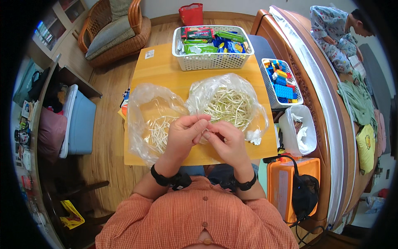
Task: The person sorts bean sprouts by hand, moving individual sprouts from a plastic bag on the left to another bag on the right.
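My left hand (186,132) and my right hand (228,137) meet over the near part of a wooden table (158,68), fingertips pinched together. A thin pale bean sprout seems to be between them, mostly hidden by the fingers. Left of my hands lies an opened clear plastic bag (136,124) with a loose pile of white sprouts (158,132). Just beyond my right hand, a second clear plastic bag (199,88) holds a bigger heap of sprouts (230,104), some tinged green. A crumpled white scrap (254,136) rests beside that bag.
A white perforated basket (214,64) of packaged snacks stands at the table's far edge. To the right are a basket of toy bricks (283,90), a bin (306,146) and an orange crate (278,190). Another person (334,37) sits on the bed.
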`<state>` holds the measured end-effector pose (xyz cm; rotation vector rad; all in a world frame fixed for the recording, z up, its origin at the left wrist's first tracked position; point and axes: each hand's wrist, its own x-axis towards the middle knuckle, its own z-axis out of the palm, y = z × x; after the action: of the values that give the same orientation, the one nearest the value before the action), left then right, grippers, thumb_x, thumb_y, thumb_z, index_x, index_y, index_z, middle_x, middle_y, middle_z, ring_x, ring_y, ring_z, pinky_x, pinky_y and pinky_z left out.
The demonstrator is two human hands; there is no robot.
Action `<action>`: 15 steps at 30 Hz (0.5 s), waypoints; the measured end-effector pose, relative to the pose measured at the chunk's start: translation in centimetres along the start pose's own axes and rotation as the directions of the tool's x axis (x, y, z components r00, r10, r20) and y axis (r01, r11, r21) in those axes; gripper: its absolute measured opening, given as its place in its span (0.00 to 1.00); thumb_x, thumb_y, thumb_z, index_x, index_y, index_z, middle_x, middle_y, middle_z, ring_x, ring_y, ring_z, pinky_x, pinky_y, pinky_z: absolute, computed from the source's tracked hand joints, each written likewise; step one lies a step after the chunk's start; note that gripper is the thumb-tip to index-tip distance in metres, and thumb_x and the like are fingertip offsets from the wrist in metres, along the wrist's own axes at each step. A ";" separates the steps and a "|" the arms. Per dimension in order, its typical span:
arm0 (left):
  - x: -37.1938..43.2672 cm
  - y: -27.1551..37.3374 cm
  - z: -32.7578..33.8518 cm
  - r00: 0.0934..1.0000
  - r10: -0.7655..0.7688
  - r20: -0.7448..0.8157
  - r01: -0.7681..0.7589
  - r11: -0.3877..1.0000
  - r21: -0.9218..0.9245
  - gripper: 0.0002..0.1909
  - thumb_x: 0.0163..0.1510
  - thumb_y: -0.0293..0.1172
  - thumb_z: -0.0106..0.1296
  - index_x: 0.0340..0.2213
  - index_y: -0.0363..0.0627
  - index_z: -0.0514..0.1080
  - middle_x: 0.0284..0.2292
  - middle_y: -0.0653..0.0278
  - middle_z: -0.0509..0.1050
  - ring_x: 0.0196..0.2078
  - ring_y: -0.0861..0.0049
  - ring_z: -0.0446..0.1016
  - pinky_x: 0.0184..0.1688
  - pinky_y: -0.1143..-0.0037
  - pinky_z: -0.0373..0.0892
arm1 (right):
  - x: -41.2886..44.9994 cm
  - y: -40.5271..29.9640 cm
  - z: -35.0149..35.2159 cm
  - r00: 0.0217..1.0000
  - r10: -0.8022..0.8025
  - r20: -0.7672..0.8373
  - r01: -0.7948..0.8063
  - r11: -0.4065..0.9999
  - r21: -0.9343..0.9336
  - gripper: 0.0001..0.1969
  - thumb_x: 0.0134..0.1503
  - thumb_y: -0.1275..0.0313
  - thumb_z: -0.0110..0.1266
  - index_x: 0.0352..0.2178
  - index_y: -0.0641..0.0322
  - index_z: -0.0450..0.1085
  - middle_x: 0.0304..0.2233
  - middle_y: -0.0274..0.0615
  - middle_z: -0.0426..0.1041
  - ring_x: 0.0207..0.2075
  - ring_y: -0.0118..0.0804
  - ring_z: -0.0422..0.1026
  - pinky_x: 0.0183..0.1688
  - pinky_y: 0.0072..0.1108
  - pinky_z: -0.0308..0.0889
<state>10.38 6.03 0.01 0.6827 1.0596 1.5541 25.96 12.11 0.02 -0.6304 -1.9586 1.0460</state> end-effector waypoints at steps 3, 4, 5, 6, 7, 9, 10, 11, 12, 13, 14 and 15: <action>-0.1 -0.2 -0.2 1.000 -0.004 0.031 0.005 0.999 -0.047 0.09 0.61 0.24 0.51 0.41 0.33 0.75 0.29 0.60 0.79 0.18 0.89 0.64 0.19 0.87 0.60 | 0.0 0.2 0.1 0.994 -0.095 -0.043 0.097 0.995 0.034 0.08 0.53 0.78 0.61 0.36 0.69 0.75 0.30 0.45 0.76 0.27 0.38 0.74 0.31 0.23 0.68; -0.1 -0.2 -0.1 0.999 -0.006 0.035 0.008 0.998 -0.063 0.09 0.61 0.24 0.51 0.41 0.33 0.75 0.29 0.60 0.79 0.17 0.89 0.64 0.19 0.87 0.60 | 0.0 0.2 0.1 0.993 -0.114 -0.041 0.116 0.992 0.057 0.08 0.53 0.79 0.60 0.36 0.69 0.75 0.31 0.45 0.76 0.29 0.39 0.75 0.32 0.24 0.69; -0.1 -0.1 0.0 0.999 -0.009 0.039 0.012 0.997 -0.078 0.09 0.61 0.24 0.51 0.41 0.33 0.75 0.29 0.60 0.78 0.17 0.89 0.64 0.19 0.86 0.59 | -0.1 0.3 0.1 0.990 -0.133 -0.039 0.136 0.987 0.081 0.08 0.54 0.80 0.58 0.37 0.70 0.75 0.32 0.46 0.76 0.31 0.41 0.75 0.34 0.24 0.70; -0.3 0.0 0.0 0.999 -0.010 0.038 0.013 0.997 -0.081 0.09 0.61 0.24 0.51 0.41 0.33 0.75 0.29 0.60 0.78 0.17 0.89 0.64 0.19 0.86 0.59 | -0.1 0.3 0.0 0.991 -0.131 -0.037 0.133 0.988 0.079 0.08 0.54 0.80 0.58 0.37 0.70 0.75 0.32 0.46 0.76 0.31 0.41 0.75 0.34 0.24 0.70; -0.4 0.2 0.0 0.999 -0.007 0.031 0.010 0.997 -0.082 0.10 0.60 0.26 0.52 0.42 0.33 0.76 0.29 0.62 0.78 0.18 0.90 0.63 0.19 0.87 0.58 | -0.1 0.3 0.0 0.990 -0.140 -0.031 0.142 0.986 0.086 0.08 0.54 0.80 0.58 0.38 0.70 0.75 0.32 0.46 0.77 0.32 0.41 0.76 0.34 0.24 0.70; -0.6 0.6 -0.2 1.000 -0.006 0.027 0.009 0.996 -0.085 0.11 0.60 0.27 0.54 0.42 0.33 0.76 0.29 0.64 0.78 0.18 0.91 0.62 0.19 0.87 0.57 | -0.2 0.4 -0.4 0.989 -0.146 -0.026 0.148 0.985 0.090 0.09 0.55 0.80 0.57 0.38 0.70 0.75 0.33 0.47 0.77 0.33 0.42 0.76 0.35 0.25 0.70; -0.7 1.0 -0.6 1.000 0.010 -0.023 -0.011 0.999 -0.049 0.11 0.60 0.26 0.54 0.42 0.33 0.76 0.29 0.63 0.79 0.18 0.91 0.63 0.19 0.87 0.57 | -0.3 0.5 -0.8 0.995 -0.098 -0.011 0.099 0.992 0.080 0.09 0.56 0.79 0.56 0.40 0.70 0.75 0.33 0.47 0.77 0.34 0.43 0.76 0.37 0.26 0.70; -0.8 1.4 -1.0 0.997 0.028 -0.072 -0.029 0.999 -0.012 0.11 0.59 0.26 0.54 0.42 0.33 0.76 0.29 0.63 0.79 0.18 0.91 0.63 0.19 0.87 0.58 | -0.3 0.6 -1.1 0.999 -0.049 0.003 0.049 0.996 0.070 0.10 0.57 0.78 0.56 0.41 0.70 0.75 0.34 0.48 0.77 0.36 0.44 0.76 0.39 0.26 0.70; -1.2 2.3 -1.3 0.994 0.027 -0.103 -0.022 0.999 0.045 0.11 0.59 0.26 0.55 0.42 0.33 0.76 0.29 0.63 0.79 0.19 0.92 0.63 0.19 0.87 0.58 | -0.1 0.8 -1.2 0.999 -0.049 0.002 0.049 0.997 0.067 0.10 0.57 0.78 0.56 0.41 0.70 0.75 0.34 0.48 0.77 0.36 0.44 0.76 0.39 0.26 0.70; -1.3 2.5 -2.2 0.995 0.025 -0.099 -0.021 0.999 0.043 0.11 0.59 0.26 0.55 0.42 0.33 0.76 0.29 0.63 0.79 0.19 0.92 0.63 0.19 0.87 0.58 | 0.4 1.0 -1.3 0.998 -0.032 -0.055 0.031 0.999 -0.016 0.11 0.57 0.77 0.56 0.42 0.69 0.74 0.35 0.48 0.77 0.36 0.45 0.76 0.41 0.27 0.70; -1.3 2.7 -3.2 0.992 0.065 -0.108 -0.046 0.984 0.170 0.12 0.58 0.25 0.56 0.42 0.33 0.76 0.29 0.63 0.79 0.20 0.92 0.66 0.21 0.88 0.60 | 0.8 1.2 -1.4 0.993 -0.019 -0.114 0.008 0.995 -0.098 0.11 0.57 0.76 0.55 0.42 0.68 0.74 0.35 0.49 0.77 0.36 0.47 0.75 0.42 0.28 0.70; -1.4 2.9 -4.1 0.988 0.106 -0.116 -0.068 0.953 0.296 0.12 0.57 0.25 0.57 0.43 0.33 0.76 0.29 0.63 0.79 0.22 0.91 0.68 0.23 0.88 0.63 | 1.1 1.6 -1.5 0.993 -0.018 -0.115 0.006 0.995 -0.097 0.11 0.57 0.76 0.55 0.42 0.68 0.74 0.35 0.49 0.77 0.36 0.47 0.75 0.42 0.28 0.70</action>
<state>5.97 3.55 0.93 0.8467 1.3919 1.5489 26.68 14.38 -0.34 -0.7156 -1.9172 0.8916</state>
